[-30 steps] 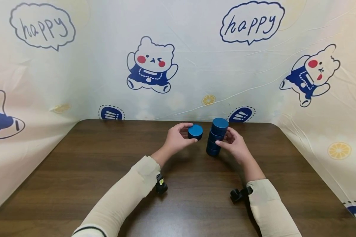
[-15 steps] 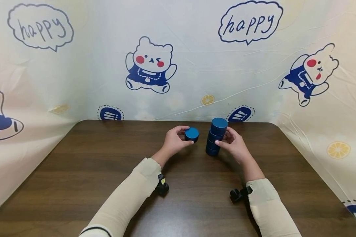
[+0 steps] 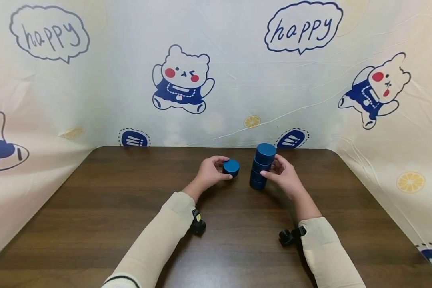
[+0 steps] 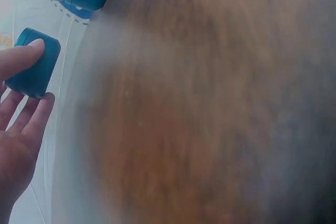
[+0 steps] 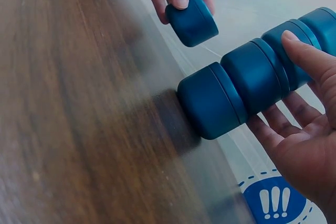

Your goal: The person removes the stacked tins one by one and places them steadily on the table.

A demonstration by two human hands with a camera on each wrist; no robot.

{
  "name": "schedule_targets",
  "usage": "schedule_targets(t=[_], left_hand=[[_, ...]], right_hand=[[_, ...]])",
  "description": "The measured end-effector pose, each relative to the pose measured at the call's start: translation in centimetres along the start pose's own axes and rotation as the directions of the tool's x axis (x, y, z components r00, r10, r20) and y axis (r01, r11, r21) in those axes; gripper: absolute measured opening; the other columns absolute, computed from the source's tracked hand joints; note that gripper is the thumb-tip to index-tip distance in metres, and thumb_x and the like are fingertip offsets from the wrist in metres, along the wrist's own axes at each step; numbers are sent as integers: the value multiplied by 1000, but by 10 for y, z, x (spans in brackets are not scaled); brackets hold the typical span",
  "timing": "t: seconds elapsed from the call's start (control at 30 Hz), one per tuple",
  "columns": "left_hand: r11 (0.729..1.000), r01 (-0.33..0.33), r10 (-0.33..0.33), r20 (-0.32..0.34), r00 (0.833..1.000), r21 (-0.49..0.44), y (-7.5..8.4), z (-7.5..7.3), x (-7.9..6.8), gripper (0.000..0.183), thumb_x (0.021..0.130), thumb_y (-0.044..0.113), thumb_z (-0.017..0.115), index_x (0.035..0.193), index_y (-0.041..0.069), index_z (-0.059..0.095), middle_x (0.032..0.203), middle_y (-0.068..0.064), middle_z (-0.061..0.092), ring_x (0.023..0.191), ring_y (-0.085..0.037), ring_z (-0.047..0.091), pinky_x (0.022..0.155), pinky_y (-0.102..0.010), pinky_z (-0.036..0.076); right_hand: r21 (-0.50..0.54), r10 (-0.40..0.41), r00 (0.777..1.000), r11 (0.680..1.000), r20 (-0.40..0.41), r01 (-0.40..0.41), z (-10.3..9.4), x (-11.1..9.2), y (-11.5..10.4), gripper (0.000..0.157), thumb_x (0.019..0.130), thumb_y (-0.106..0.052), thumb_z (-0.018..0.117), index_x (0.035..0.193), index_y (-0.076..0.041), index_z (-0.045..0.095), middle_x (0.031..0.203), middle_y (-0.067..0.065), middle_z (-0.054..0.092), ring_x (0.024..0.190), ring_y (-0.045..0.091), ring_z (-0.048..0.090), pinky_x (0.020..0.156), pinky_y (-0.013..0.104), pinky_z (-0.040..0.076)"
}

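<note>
My left hand (image 3: 209,173) pinches a small round blue tin (image 3: 231,168) between thumb and fingers, its flat top facing up, just left of the stack. In the left wrist view the thumb lies across one side of the tin (image 4: 42,69) and the fingertips support the other. My right hand (image 3: 287,179) grips a stack of several like blue tins (image 3: 258,167), thumb in front and fingers behind, at about mid-height. The stack stands upright on the table, its top tin set slightly to the right. In the right wrist view the stack's lowest tin (image 5: 210,103) meets the wood.
The dark brown wooden table (image 3: 216,240) ends close behind the stack. A printed cloth (image 3: 216,72) with bears and "happy" bubbles hangs behind and along both sides. Small black cameras (image 3: 198,227) are strapped at both cuffs.
My left hand has moved the single tin left and down toward the table, widening the space from the stack. My right hand and the stack have stayed put.
</note>
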State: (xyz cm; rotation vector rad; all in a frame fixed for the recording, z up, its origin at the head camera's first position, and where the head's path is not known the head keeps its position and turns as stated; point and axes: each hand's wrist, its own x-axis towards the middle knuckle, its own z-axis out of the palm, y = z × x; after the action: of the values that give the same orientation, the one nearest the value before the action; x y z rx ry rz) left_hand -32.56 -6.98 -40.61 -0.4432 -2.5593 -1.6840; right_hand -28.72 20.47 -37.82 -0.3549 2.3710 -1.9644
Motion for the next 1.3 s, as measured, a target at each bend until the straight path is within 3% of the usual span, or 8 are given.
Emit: schedule_targets(t=[0.13,0.43,0.67,0.8,1.0,1.3], left_hand=[[1000,4,-4,-1,1000,4,-3,0,2,53,72,9,87,121,9,66,120,-9,65,107,-25,63,93,-38,52],[1000,20,-20,8,1000,-24,-11,0,6,53,71,7,88,120,10,67,119,-7,65,109,-24,62,95,-39,51],[998,51,-50,13,999,-44,-15,-3,5,53,71,6,87,120,11,67,119,-6,65,112,-24,60,98,-40,48],[997,66,-66,14,998,-29,-16,-4,5,53,71,5,87,120,10,67,119,-7,65,109,-24,61,96,-39,50],[995,90,-89,14,996,-31,-17,-5,5,53,71,2,86,120,9,67,120,-9,65,107,-24,63,95,-38,50],[994,103,-103,10,995,-20,-18,-5,3,53,72,3,86,122,8,66,122,-10,64,107,-25,64,95,-38,50]], right_hand=[[-13,-7,1000,1000,-8,7,-3,5,10,70,90,-13,72,149,-8,34,145,20,44,132,37,41,111,52,31],[-27,-26,1000,999,-10,26,-2,5,11,70,89,-17,73,148,-8,35,143,20,46,130,37,43,110,53,32],[-3,11,1000,1000,2,-11,2,-3,-8,68,91,-8,69,149,-3,33,145,24,42,133,41,39,111,54,30],[1,0,1000,1000,-7,0,-2,4,8,70,90,-11,71,149,-8,33,145,20,43,133,38,40,111,53,31],[-18,-22,1000,1000,-12,22,-2,4,10,70,90,-16,72,148,-8,35,144,20,45,131,37,42,110,53,32],[-12,25,1000,1000,-4,-25,1,-4,-7,72,90,-10,71,150,-4,31,147,23,41,134,40,39,110,54,31]])
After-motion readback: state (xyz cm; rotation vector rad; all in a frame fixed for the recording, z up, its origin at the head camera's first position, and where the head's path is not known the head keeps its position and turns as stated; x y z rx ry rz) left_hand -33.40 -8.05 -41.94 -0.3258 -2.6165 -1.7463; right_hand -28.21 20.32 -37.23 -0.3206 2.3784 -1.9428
